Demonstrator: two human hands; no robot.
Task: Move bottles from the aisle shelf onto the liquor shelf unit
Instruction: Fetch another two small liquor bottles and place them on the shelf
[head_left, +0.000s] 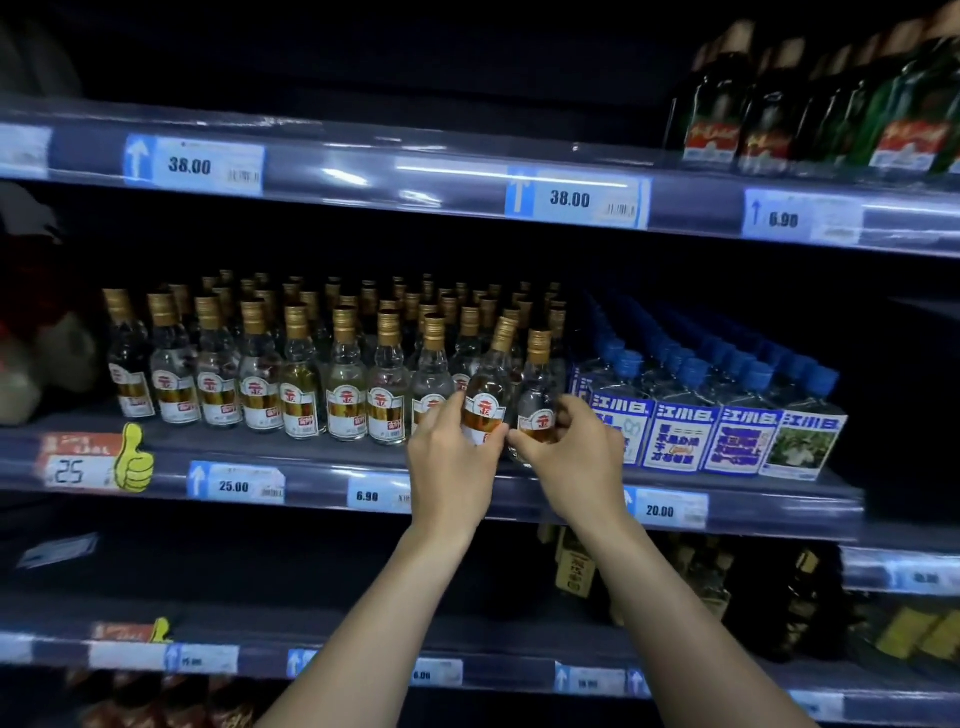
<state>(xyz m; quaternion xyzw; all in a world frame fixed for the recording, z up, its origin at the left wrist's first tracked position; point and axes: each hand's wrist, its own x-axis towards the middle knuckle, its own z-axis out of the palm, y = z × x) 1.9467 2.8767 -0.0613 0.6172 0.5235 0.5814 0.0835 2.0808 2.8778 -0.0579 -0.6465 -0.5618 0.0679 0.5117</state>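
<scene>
Both hands are up at the middle shelf (322, 457). The left hand (451, 457) wraps a tilted gold-capped bottle (488, 395) near the front edge; the right hand (574, 447) pinches its upright neighbour (537, 400), just beside the blue-capped bottles (727, 410).

Gold-capped clear bottles (343, 379); blue-capped, blue-labelled bottles (680, 415).
</scene>
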